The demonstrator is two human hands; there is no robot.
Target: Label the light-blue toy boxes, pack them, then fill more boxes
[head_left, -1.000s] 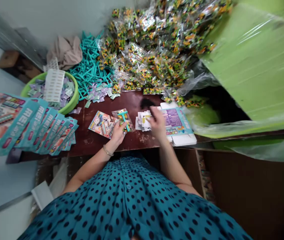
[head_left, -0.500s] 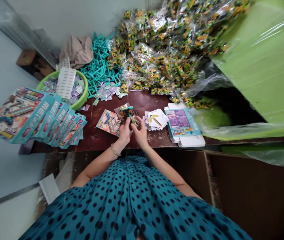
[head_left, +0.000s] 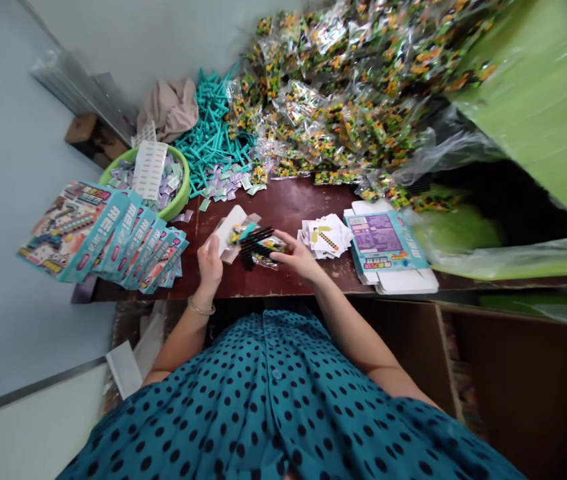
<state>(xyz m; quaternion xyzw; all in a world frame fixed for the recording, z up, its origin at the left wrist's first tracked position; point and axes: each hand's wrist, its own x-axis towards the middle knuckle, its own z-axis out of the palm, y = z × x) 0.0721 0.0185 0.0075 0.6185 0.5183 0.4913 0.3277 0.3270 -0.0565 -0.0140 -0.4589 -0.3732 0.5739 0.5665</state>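
Note:
My left hand (head_left: 210,265) is closed around a small box (head_left: 233,223), raised and tilted at the table's front, with a white inner side or flap showing. My right hand (head_left: 300,259) pinches the right end of a bundle beside it. In that bundle I see a clear bag of colourful small pieces (head_left: 268,248), a black ridged plastic part (head_left: 256,243) and a bit of teal plastic. The bundle's left end is close to the box; whether it touches the box I cannot tell. A stack of printed cards (head_left: 326,237) lies just right of my right hand.
Teal boxes (head_left: 128,240) lean in a row at left, before a green basin (head_left: 183,193) of small sachets. Teal sticks (head_left: 208,127) and bagged pieces (head_left: 323,120) are heaped behind. A flattened purple-and-teal carton (head_left: 380,243) lies at right on the dark red table (head_left: 288,203).
My hands have moved apart. My left hand has left the bundle and lifted the box off the table, turning its white side up. The bundle stays in my right hand.

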